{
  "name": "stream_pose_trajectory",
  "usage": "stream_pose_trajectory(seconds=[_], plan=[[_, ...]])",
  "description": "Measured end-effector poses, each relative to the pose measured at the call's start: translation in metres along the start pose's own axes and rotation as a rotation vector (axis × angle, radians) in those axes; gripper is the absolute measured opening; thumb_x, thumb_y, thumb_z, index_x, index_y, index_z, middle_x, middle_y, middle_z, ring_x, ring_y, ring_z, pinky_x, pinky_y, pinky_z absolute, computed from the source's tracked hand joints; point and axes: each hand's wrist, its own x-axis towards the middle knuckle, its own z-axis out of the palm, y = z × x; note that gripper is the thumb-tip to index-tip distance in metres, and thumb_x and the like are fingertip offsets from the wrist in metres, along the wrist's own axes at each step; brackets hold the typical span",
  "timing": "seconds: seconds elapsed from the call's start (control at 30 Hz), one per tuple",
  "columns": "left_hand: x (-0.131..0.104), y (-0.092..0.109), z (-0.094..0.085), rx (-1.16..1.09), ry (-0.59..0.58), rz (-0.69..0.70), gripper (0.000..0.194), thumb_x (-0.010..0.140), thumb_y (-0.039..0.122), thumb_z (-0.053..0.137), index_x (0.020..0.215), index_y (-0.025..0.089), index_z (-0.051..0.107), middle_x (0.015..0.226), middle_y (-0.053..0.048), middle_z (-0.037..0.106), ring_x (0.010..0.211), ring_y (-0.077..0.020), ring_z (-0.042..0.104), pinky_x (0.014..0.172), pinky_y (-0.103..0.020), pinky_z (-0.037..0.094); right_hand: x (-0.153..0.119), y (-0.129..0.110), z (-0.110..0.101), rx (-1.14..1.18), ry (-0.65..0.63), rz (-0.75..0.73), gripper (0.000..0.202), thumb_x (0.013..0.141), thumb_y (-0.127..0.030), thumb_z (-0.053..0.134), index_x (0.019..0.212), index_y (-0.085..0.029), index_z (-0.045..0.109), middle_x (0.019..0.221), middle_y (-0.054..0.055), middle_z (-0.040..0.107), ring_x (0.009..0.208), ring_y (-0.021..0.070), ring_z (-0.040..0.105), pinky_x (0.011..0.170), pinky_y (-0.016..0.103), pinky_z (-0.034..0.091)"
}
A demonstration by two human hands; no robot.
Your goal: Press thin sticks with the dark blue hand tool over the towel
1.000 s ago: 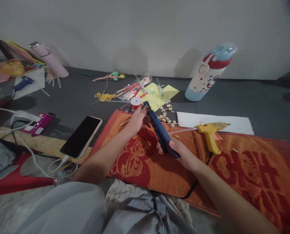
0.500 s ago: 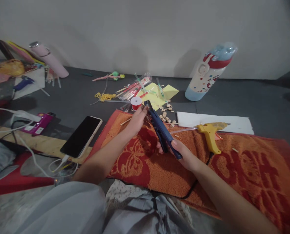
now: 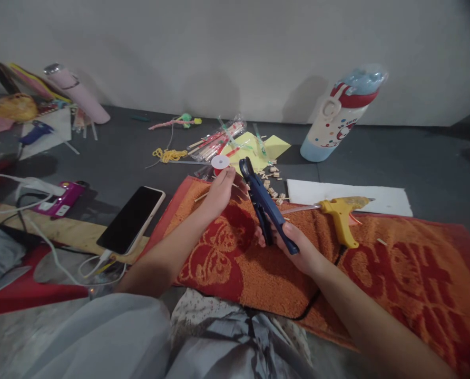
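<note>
The right hand [image 3: 301,249] is closed round the handles of the blue tool [image 3: 267,202], held above the orange towel [image 3: 274,273]. The left hand [image 3: 220,193] is beside the tool's head, fingers bent; whether it grips anything cannot be told.

Surroundings: the spool [image 3: 220,162] stands just beyond the left fingers. Wood bits [image 3: 272,192] lie scattered beside the tool's head, with yellow paper [image 3: 277,148] behind. To the right, the glue gun [image 3: 341,213] rests across the towel and white board [image 3: 391,199], its clear stick reaching toward the tool. The phone [image 3: 132,220], cable attached, lies left of the towel. The bottle [image 3: 335,123] stands at the back right of the table [image 3: 140,147].

Markings: the bottle bears a cartoon face, dots and small lettering, not clearly legible. The towel has large red characters, not read with certainty.

Orientation: the tool's long axis slants; its head points away and leftward, its handles spread toward the person.
</note>
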Motion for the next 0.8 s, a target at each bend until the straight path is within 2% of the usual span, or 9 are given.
stream_pose_trajectory(seconds=[0.1, 0.23, 0.5, 0.8], plan=[[0.001, 0.001, -0.002, 0.110, 0.022, 0.048, 0.026, 0.091, 0.040, 0.053, 0.076, 0.021, 0.042, 0.061, 0.003, 0.060, 0.047, -0.0123, 0.059, 0.047, -0.024, 0.044, 0.001, 0.000, 0.000, 0.081, 0.012, 0.005, 0.063, 0.074, -0.075, 0.051, 0.099, -0.019, 0.062, 0.090, 0.011, 0.069, 0.084, 0.0274, 0.065, 0.072, 0.040, 0.053], [0.007, -0.006, -0.007, 0.312, 0.061, 0.121, 0.017, 0.091, 0.024, 0.049, 0.077, 0.020, 0.042, 0.064, 0.003, 0.059, 0.049, -0.0111, 0.059, 0.050, -0.023, 0.045, 0.002, -0.003, 0.000, 0.145, 0.076, -0.018, 0.061, 0.071, -0.074, 0.054, 0.100, -0.020, 0.060, 0.093, 0.011, 0.069, 0.089, 0.0289, 0.065, 0.071, 0.040, 0.054], [0.017, -0.019, -0.015, 0.962, 0.050, 0.444, 0.007, 0.087, 0.022, 0.054, 0.081, 0.019, 0.054, 0.081, -0.003, 0.066, 0.072, -0.0162, 0.060, 0.068, -0.030, 0.044, 0.005, -0.005, 0.003, 0.249, 0.200, -0.091, 0.048, 0.070, -0.068, 0.059, 0.083, -0.022, 0.059, 0.086, 0.007, 0.070, 0.092, 0.0285, 0.066, 0.070, 0.038, 0.055], [0.021, -0.021, -0.021, 1.169, 0.051, 0.570, 0.010, 0.087, 0.018, 0.050, 0.091, 0.019, 0.059, 0.094, -0.007, 0.066, 0.084, -0.0196, 0.060, 0.072, -0.031, 0.044, 0.007, -0.007, -0.002, 0.325, 0.337, -0.126, 0.051, 0.071, -0.068, 0.058, 0.091, -0.021, 0.062, 0.089, 0.009, 0.071, 0.093, 0.0285, 0.067, 0.069, 0.039, 0.056]])
